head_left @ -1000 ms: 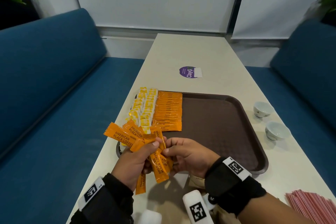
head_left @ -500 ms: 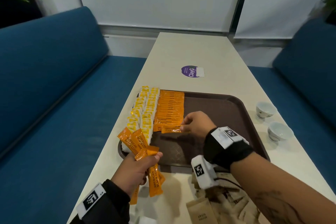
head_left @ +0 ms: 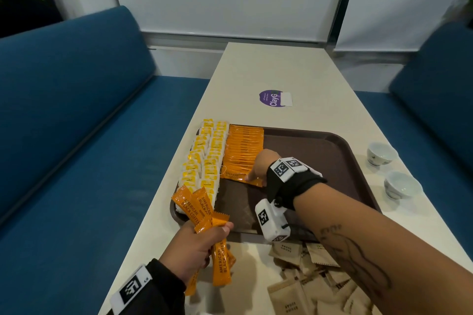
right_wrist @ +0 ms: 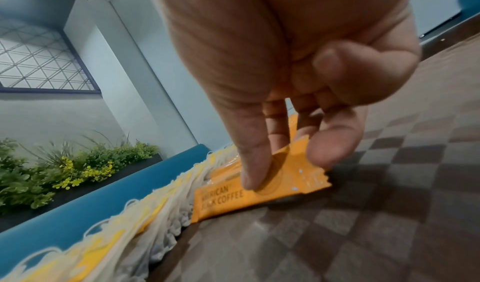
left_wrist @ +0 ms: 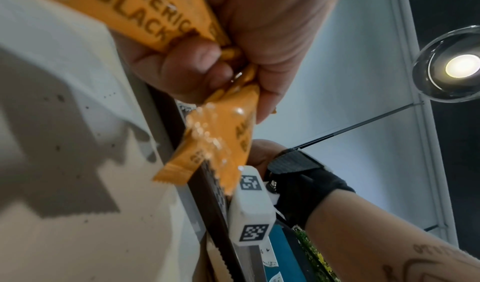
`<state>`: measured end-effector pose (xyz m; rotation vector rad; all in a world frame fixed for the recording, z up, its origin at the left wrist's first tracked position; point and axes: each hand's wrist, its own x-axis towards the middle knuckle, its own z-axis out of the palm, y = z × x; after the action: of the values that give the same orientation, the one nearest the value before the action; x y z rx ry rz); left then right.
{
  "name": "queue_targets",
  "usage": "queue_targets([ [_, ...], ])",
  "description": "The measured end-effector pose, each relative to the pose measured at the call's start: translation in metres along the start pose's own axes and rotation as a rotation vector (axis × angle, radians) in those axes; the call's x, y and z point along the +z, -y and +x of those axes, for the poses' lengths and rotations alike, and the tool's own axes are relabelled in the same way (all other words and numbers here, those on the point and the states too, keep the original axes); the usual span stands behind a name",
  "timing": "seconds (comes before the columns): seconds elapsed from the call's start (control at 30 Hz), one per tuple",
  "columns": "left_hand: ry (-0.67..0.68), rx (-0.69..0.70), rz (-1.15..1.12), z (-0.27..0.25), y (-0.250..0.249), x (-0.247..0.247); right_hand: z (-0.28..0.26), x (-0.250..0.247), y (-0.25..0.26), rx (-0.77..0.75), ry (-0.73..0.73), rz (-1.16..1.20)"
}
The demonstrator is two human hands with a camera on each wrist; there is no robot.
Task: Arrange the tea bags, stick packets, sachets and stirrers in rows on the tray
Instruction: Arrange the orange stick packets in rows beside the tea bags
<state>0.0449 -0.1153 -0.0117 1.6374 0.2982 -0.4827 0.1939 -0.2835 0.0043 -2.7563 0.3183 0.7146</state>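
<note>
A brown tray (head_left: pixel 307 161) holds two columns of yellow-tagged tea bags (head_left: pixel 204 158) along its left side. Beside them lies a row of orange stick packets (head_left: pixel 243 151). My right hand (head_left: pixel 252 177) is at the near end of that row. It pinches one orange stick packet (right_wrist: pixel 226 200) between thumb and fingers, with the index fingertip pressing on top. The packet's left end lies against the tea bags (right_wrist: pixel 166 214) on the tray (right_wrist: pixel 363 204). My left hand (head_left: pixel 204 238) hovers over the tray's near-left corner and grips a fanned bundle of orange packets (head_left: pixel 197 210) (left_wrist: pixel 145 19).
Brown paper sugar sachets (head_left: pixel 307 276) lie heaped on the table in front of the tray, under my right forearm. Two small white cups (head_left: pixel 381 153) (head_left: pixel 401 185) stand to the right of the tray. A purple sticker (head_left: pixel 273 98) lies beyond it. Blue sofas flank the table.
My right hand left the bundle with one orange packet, carried it to the orange row and lowered it onto the near end. The left hand kept gripping the bundle.
</note>
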Motion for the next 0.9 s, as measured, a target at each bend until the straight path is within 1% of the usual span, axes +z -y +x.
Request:
queue_targets([
  [0.2, -0.015, -0.016, 0.015, 0.001, 0.002, 0.001, 0.001, 0.000, -0.001, 0.000, -0.021, 0.034],
  [0.33, -0.022, -0.012, 0.026, 0.001, 0.002, 0.001, -0.001, 0.001, 0.000, 0.061, -0.080, 0.151],
  [0.4, -0.017, -0.011, 0.021, 0.000, 0.002, 0.002, -0.002, 0.001, -0.001, 0.067, -0.061, 0.196],
  [0.53, -0.011, -0.006, 0.035, 0.000, 0.001, 0.003, -0.004, 0.001, -0.001, 0.057, -0.043, 0.209],
  [0.63, -0.011, -0.006, 0.041, 0.000, 0.001, 0.001, -0.006, 0.000, -0.002, 0.029, -0.067, 0.148],
  [0.77, -0.018, -0.008, 0.048, 0.000, 0.002, 0.001, -0.010, -0.002, 0.001, -0.072, -0.084, 0.032],
  [0.9, -0.011, -0.011, 0.040, -0.001, 0.001, 0.003, -0.015, -0.002, 0.003, -0.039, -0.078, -0.025],
])
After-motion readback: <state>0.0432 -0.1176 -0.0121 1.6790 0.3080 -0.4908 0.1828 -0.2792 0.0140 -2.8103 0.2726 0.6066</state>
